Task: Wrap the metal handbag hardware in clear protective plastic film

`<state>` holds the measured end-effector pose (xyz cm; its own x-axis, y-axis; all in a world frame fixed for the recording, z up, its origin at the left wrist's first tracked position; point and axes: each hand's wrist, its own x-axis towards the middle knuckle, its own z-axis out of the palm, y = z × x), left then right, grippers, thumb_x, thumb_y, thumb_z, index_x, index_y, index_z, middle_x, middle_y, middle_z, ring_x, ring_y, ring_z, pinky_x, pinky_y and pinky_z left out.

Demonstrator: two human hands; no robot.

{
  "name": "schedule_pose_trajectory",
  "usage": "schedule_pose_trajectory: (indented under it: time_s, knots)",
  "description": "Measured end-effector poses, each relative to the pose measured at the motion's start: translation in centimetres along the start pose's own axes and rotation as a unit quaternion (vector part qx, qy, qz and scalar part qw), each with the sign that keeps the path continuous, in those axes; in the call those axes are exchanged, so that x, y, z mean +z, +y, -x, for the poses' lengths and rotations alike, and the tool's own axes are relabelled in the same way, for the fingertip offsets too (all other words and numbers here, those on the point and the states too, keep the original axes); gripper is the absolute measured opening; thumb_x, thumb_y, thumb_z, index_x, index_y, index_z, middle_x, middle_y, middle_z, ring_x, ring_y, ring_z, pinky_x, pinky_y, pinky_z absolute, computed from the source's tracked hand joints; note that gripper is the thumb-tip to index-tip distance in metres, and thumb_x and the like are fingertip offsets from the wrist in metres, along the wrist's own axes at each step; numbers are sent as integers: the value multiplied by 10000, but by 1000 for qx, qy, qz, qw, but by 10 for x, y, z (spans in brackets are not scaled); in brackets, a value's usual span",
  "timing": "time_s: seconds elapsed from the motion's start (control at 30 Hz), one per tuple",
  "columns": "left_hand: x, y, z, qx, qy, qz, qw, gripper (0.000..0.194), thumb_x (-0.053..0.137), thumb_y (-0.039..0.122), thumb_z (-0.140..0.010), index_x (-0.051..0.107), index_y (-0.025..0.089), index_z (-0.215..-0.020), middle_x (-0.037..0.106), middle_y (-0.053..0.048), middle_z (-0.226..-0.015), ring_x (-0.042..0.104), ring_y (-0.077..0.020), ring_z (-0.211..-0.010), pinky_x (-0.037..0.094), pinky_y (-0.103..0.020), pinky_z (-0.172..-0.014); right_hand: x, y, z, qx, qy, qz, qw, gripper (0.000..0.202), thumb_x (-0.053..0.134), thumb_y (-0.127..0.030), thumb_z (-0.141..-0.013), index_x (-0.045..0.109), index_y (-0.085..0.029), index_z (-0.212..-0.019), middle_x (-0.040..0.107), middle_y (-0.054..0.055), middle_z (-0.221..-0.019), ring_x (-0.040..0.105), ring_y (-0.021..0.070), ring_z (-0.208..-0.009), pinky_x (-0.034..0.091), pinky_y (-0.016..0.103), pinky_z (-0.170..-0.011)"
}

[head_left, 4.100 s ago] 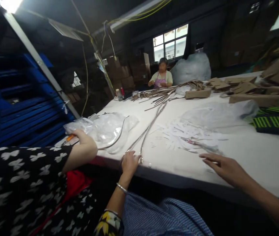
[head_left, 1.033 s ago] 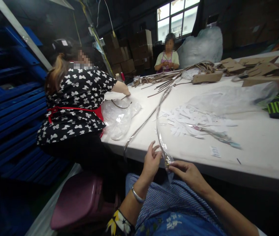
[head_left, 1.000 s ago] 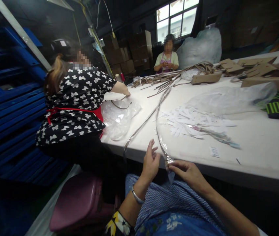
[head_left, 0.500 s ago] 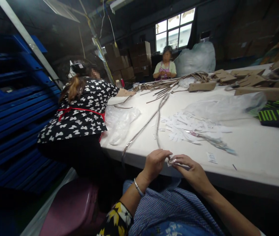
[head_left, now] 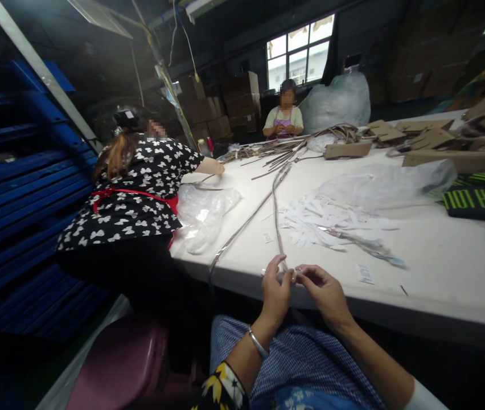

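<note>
My left hand (head_left: 277,289) is at the front edge of the white table (head_left: 242,259), its fingers closed round the near end of a long strap (head_left: 275,219) wrapped in clear plastic. My right hand (head_left: 323,289) meets it from the right, thumb and fingertips pinched on the same shiny plastic end. The fingers hide most of that end. Left of this strap, a second wrapped strap (head_left: 238,232) runs down over the table edge. White paper strips (head_left: 311,219) are spread to the right of the straps.
A person in a butterfly-print top (head_left: 140,188) leans over the table at left; another person (head_left: 284,117) sits at the far side. Brown bag pieces (head_left: 456,161), crumpled plastic (head_left: 208,213) and a small label (head_left: 365,274) lie on the table. A pink stool (head_left: 118,364) stands at lower left.
My left hand has turned more upright and its fingers have shifted along the strap end. My right hand has moved slightly left. A small label now shows beside the strap. The view has shifted slightly.
</note>
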<state>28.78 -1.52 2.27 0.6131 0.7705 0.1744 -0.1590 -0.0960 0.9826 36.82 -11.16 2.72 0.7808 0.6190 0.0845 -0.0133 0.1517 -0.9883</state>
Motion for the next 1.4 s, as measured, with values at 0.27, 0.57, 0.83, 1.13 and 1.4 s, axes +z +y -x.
schedule_pose_trajectory:
  time_s: [0.27,0.57,0.83,1.13,1.4]
  knots:
    - [-12,1,17,-303,-39,289,907,403,640,461,-846,642,132,-1078,683,-149,-1087,666,-232,-964,535,-331,-816,-7,11,18,43,-9,-44,998,241,782,-388,-717,639,-205,-783,708,57,-970,638,246,-970,485,374,-943]
    - [-27,10,2,-328,-34,283,901,345,862,334,-627,701,112,-837,646,-11,-726,573,-65,-609,429,-149,-542,-28,8,36,53,-41,110,992,249,751,-422,-728,680,-198,-810,712,90,-1049,658,276,-940,511,407,-908]
    - [-13,18,13,-228,-2,193,954,377,831,347,-650,711,93,-901,701,-63,-815,619,-103,-665,459,-184,-597,-10,-6,46,187,-76,-195,960,436,697,-463,-803,674,-185,-1137,705,113,-1152,642,284,-1102,476,452,-1007]
    - [-9,6,27,-163,-33,126,978,350,712,357,-784,672,86,-1002,717,-120,-904,674,-169,-777,500,-222,-647,-5,14,38,138,-20,-86,987,576,813,-377,-681,632,-175,-1190,725,101,-1116,677,298,-1044,517,456,-982]
    - [-35,0,44,191,-90,-307,928,623,505,164,-847,360,248,-1447,279,-112,-1558,270,-301,-1428,312,-534,-1122,-19,-1,57,120,-27,38,992,766,746,-444,-740,460,-187,-1403,638,122,-1287,713,268,-956,562,376,-909]
